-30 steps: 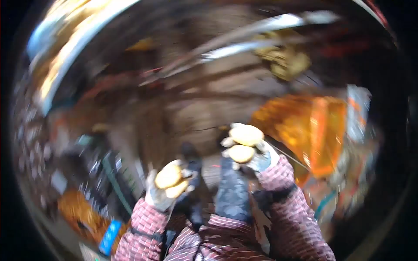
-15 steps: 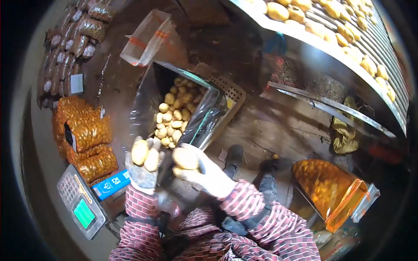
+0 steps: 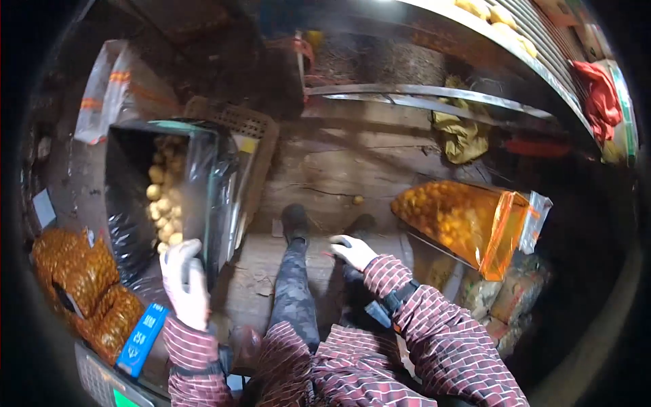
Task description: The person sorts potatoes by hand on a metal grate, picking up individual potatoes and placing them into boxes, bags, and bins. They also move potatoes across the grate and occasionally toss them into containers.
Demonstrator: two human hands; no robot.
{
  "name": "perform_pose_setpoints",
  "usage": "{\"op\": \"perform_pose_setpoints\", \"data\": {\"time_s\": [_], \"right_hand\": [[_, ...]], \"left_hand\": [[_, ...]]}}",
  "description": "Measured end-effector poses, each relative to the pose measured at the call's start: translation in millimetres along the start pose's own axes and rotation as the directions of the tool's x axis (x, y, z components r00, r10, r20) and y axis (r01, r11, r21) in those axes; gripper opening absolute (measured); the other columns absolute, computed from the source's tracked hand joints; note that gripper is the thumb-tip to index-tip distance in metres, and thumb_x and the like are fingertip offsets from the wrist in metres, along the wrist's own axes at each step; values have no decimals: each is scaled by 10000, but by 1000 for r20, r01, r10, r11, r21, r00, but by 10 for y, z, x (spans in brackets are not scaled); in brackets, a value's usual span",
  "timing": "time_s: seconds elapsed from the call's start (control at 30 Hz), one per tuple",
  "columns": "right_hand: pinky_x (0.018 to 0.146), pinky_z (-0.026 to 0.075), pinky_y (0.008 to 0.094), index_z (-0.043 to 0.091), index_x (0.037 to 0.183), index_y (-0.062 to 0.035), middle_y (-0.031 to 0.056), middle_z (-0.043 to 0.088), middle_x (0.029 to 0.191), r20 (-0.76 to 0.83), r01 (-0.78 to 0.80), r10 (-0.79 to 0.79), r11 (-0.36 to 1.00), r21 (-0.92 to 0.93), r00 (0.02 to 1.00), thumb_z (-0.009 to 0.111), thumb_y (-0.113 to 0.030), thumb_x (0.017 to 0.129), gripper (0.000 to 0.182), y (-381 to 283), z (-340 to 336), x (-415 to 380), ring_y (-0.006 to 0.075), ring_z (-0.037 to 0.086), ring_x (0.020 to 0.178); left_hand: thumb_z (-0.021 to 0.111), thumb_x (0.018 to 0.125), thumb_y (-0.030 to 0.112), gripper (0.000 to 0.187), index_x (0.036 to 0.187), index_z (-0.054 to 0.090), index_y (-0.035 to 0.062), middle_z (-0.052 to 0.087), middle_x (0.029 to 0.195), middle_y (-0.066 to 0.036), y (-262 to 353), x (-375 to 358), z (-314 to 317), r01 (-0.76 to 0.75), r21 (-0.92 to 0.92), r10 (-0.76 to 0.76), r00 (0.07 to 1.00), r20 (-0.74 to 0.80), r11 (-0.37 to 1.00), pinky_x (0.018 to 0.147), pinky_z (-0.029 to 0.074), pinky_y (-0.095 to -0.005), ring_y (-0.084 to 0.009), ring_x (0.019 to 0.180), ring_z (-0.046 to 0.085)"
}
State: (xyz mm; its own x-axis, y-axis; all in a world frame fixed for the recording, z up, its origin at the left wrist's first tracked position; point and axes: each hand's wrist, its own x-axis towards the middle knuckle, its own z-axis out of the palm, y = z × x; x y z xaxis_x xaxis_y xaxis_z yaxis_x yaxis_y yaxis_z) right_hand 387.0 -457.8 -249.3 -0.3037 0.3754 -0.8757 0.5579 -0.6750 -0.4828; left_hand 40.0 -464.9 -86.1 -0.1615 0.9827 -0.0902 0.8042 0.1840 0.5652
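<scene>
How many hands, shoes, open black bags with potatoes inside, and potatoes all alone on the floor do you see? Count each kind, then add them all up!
Hands: 2, the left hand and the right hand
Shoes: 2
Open black bag: 1
Potato on the floor: 1
Total: 6

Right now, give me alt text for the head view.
A gloved left hand is at the near end of an open black bag of potatoes; the gloved right hand hovers between that bag and a filled orange sack.
</scene>
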Motion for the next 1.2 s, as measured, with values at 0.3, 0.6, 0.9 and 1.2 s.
{"op": "perform_pose_setpoints", "data": {"time_s": [0.3, 0.6, 0.9, 1.2], "right_hand": [[946, 442, 360, 619, 1149, -42, 177, 644, 1115, -316, -145, 144, 989, 18, 938, 607, -313, 834, 416, 2480, -480, 1218, 312, 593, 1071], [1026, 375, 481, 348, 1419, -157, 290, 386, 1356, -582, -304, 232, 952, -27, 780, 665, -362, 769, 752, 3355, -611, 3322, 482, 420, 1210], [937, 431, 439, 547, 1217, -62, 163, 644, 1055, -627, -294, 216, 956, -21, 748, 663, -211, 792, 465, 3459, -303, 3441, 375, 540, 1098], [1030, 391, 377, 375, 1374, -35, 247, 524, 1258, 74, 300, -296, 953, -49, 952, 632, -220, 806, 651, 738, 214, 174, 364, 510, 1194]], "left_hand": [[635, 804, 147, 207, 1000, 672, 89, 659, 925, -145, 56, -1022, 1952, 282, -197, -65, 708, 703, 939, 726, 516, -399, -323, 828, 643], [708, 737, 303, 433, 1132, 615, 152, 611, 896, -99, -435, -1479, 2495, 105, -220, 146, 474, 868, 970, 664, 506, -413, -299, 820, 630], [660, 815, 317, 334, 1095, 618, 141, 619, 866, -83, -278, -1426, 2580, 135, -214, 107, 546, 831, 967, 602, 510, -395, -291, 746, 637], [622, 885, 102, 693, 1466, 249, 150, 483, 1329, -124, 7, -1372, 2445, 906, -388, -437, 285, 853, -167, 859, 540, -386, -244, 1166, 532]]}}
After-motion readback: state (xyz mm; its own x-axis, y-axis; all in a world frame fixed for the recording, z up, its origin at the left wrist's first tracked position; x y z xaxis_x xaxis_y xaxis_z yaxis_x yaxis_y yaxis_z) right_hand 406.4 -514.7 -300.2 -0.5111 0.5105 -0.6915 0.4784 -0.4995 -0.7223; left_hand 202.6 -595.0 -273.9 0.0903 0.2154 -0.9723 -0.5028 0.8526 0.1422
